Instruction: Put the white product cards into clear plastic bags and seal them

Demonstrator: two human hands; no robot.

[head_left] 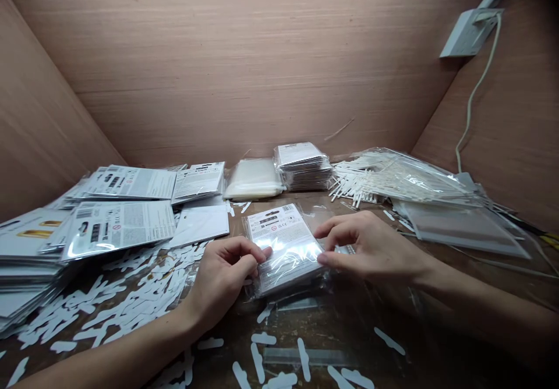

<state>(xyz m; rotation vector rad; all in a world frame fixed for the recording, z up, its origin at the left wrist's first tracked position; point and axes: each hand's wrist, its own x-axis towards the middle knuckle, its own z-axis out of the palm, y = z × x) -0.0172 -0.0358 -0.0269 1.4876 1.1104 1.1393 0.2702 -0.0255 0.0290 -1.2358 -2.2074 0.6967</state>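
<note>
A small stack of printed cards in clear plastic sleeves lies in front of me, its top card showing a hang hole, a barcode and small print. My left hand is closed at the stack's left edge, with thumb and curled fingers against the sleeve. From the right, my right hand pinches the opposite edge with its thumb and bent fingers. Clear plastic film strips and white paper cut-outs are scattered on the dark table just below the stack.
Stacks of printed cards and many white cut-outs cover the left side. At the back stand a pile of clear bags and a sleeved card stack. White sticks lie under plastic at right. Wooden panels enclose the table.
</note>
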